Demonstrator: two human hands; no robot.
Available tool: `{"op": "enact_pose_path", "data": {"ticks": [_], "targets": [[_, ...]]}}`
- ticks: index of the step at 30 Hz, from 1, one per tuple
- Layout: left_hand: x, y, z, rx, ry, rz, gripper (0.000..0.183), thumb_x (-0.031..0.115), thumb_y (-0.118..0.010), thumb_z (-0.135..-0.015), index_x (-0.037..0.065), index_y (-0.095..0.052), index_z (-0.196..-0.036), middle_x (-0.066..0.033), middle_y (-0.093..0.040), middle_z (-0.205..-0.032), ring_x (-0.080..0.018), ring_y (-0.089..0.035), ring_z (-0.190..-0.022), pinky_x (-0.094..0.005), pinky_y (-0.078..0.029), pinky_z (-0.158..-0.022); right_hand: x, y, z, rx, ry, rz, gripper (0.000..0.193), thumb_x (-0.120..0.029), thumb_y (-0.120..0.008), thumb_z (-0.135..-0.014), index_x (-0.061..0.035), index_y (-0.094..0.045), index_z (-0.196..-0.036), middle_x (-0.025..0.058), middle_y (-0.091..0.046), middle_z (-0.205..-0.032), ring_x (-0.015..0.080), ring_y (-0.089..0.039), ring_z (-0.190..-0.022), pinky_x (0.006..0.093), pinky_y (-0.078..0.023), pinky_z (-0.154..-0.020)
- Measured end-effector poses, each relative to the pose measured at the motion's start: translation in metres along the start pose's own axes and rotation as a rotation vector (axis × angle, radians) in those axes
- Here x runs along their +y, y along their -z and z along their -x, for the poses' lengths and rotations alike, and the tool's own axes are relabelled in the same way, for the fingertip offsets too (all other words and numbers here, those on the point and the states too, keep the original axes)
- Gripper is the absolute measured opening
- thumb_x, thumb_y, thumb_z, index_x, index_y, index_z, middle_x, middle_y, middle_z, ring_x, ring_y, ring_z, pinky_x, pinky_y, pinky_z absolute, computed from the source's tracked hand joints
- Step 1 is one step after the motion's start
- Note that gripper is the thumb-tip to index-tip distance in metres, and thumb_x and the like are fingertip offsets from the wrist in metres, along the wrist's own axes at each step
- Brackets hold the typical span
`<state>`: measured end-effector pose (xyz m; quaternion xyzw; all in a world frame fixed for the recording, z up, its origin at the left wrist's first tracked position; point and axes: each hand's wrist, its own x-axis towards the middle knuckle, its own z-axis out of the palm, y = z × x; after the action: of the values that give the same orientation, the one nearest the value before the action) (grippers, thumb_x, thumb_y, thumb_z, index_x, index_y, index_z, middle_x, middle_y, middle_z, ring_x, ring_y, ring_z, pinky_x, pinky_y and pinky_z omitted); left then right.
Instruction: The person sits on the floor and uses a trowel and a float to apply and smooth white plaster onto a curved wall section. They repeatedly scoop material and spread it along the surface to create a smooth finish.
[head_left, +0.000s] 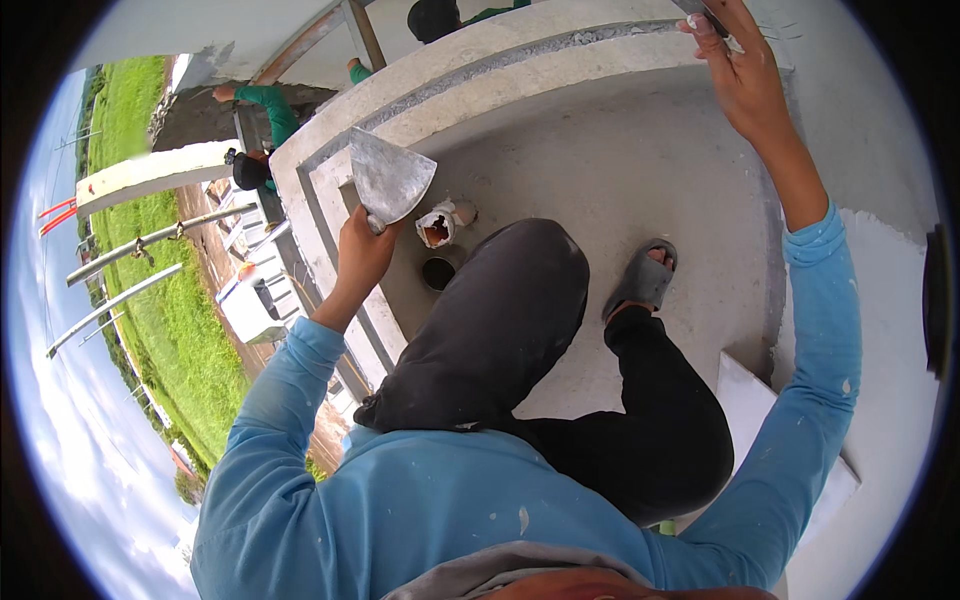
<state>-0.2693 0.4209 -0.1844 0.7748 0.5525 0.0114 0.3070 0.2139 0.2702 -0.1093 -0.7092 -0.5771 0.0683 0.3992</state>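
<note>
My left hand (362, 250) is closed round the handle of a wide putty knife (390, 178). Its grey, fan-shaped metal blade points up and away, over the inner edge of the concrete ledge. High at the far right, my right hand (745, 75) reaches up beside the wall with its fingers bent. Between thumb and fingers is a thin dark thing (708, 16), cut off by the frame's edge, so its kind does not show. Whitish smears mark that thumb.
A stepped concrete ledge (470, 95) curves round the grey floor (560, 165). A torn whitish container (437, 228) and a round dark opening (438, 272) lie near my knee. A pale board (830, 490) leans at right. Green-sleeved people (268, 105) are beyond the ledge.
</note>
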Motion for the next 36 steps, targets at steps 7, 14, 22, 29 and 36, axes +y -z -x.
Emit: {"op": "enact_pose_path", "data": {"ticks": [7, 14, 22, 29, 36], "targets": [[0.001, 0.005, 0.057, 0.29, 0.222, -0.084, 0.044, 0.032, -0.076, -0.087, -0.006, -0.063, -0.106, -0.0279, -0.071, -0.092, -0.047, -0.069, -0.09, -0.0508, -0.053, -0.077, -0.011, -0.185, -0.07, 0.006, 0.389, -0.411, 0.052, -0.005, -0.064, -0.097, -0.022, -0.054, -0.145, 0.0102, -0.048, -0.133, 0.0283, -0.062, -0.105, 0.0389, -0.055, -0.088], [0.007, -0.013, 0.074, 0.757, 0.457, 0.102, 0.042, 0.034, -0.076, -0.088, -0.002, -0.067, -0.107, -0.025, -0.072, -0.092, -0.045, -0.07, -0.088, -0.047, -0.053, -0.076, -0.027, -0.235, -0.053, -0.458, 0.602, -0.511, 0.065, 0.01, -0.06, -0.088, -0.016, -0.051, -0.147, 0.0157, -0.045, -0.135, 0.0297, -0.059, -0.109, 0.0387, -0.051, -0.096], [-0.005, 0.065, 0.25, 1.061, 0.896, 0.11, 0.049, 0.047, -0.076, -0.089, -0.001, -0.073, -0.103, -0.0177, -0.075, -0.081, -0.0309, -0.073, -0.076, -0.0412, -0.054, -0.072, -0.049, -0.263, -0.056, -0.657, 0.461, -0.683, 0.038, -0.008, -0.045, -0.107, -0.0071, -0.05, -0.144, 0.0144, -0.045, -0.136, 0.0226, -0.058, -0.113, 0.0384, -0.054, -0.09], [0.034, 0.058, 0.335, 1.165, 0.931, 0.168, 0.053, 0.05, -0.08, -0.086, -0.001, -0.071, -0.097, -0.002, -0.059, -0.065, -0.0106, -0.052, -0.055, -0.0302, -0.044, -0.055, -0.113, -0.311, -0.032, -0.846, 0.118, -0.801, 0.046, -0.037, -0.045, -0.111, 0.0053, -0.063, -0.116, 0.0107, -0.068, -0.099, 0.0173, -0.064, -0.078, 0.0315, -0.053, -0.074], [0.094, -0.045, 0.334, 1.121, 0.682, 0.975, 0.064, 0.048, -0.074, -0.089, 0.0, -0.054, -0.125, -0.0067, -0.059, -0.081, -0.0126, -0.054, -0.054, -0.0295, -0.047, -0.05, -0.277, -0.341, 0.039, -1.045, 0.227, -0.995, 0.035, -0.033, -0.052, -0.108, 0.0002, -0.064, -0.104, 0.0104, -0.069, -0.093, 0.0177, -0.065, -0.079, 0.0334, -0.052, -0.074]]}}
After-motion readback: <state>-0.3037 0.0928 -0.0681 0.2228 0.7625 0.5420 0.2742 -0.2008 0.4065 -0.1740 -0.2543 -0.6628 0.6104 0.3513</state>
